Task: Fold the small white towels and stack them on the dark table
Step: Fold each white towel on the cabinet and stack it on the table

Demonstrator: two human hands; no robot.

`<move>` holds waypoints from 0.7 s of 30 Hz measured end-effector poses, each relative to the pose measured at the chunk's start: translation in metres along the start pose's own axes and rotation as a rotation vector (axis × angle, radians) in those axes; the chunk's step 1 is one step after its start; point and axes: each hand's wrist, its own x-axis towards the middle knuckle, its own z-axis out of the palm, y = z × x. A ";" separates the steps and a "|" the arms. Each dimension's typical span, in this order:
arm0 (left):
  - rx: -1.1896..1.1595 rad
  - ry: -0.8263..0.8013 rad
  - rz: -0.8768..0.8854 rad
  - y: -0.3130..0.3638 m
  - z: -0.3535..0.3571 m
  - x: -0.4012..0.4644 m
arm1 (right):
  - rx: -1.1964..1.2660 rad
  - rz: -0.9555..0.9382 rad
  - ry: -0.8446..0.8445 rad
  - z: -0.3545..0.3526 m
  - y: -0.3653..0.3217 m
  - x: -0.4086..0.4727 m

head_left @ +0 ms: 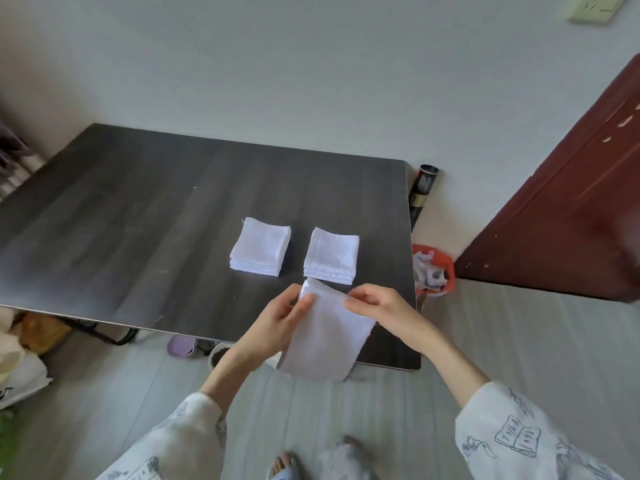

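A person's left hand (281,318) and right hand (375,304) pinch the top corners of a towel (323,336), hanging over the table (138,216) edge to fold, just before two finished stacks (260,250).

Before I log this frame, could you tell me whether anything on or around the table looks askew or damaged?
The two towel stacks sit neat and square on the dark table. The only oddity is off the table: the dark red door at right has pale chips in its finish. The red bin beside the table is full.
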 end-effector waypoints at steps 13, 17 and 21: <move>-0.141 -0.045 -0.380 -0.035 -0.028 0.190 | 0.303 0.316 0.073 -0.055 0.030 0.152; -0.055 -0.050 -0.437 -0.046 -0.033 0.231 | 0.158 0.347 0.161 -0.059 0.033 0.195; 0.026 -0.060 -0.503 -0.059 -0.036 0.263 | 0.076 0.390 0.210 -0.063 0.044 0.229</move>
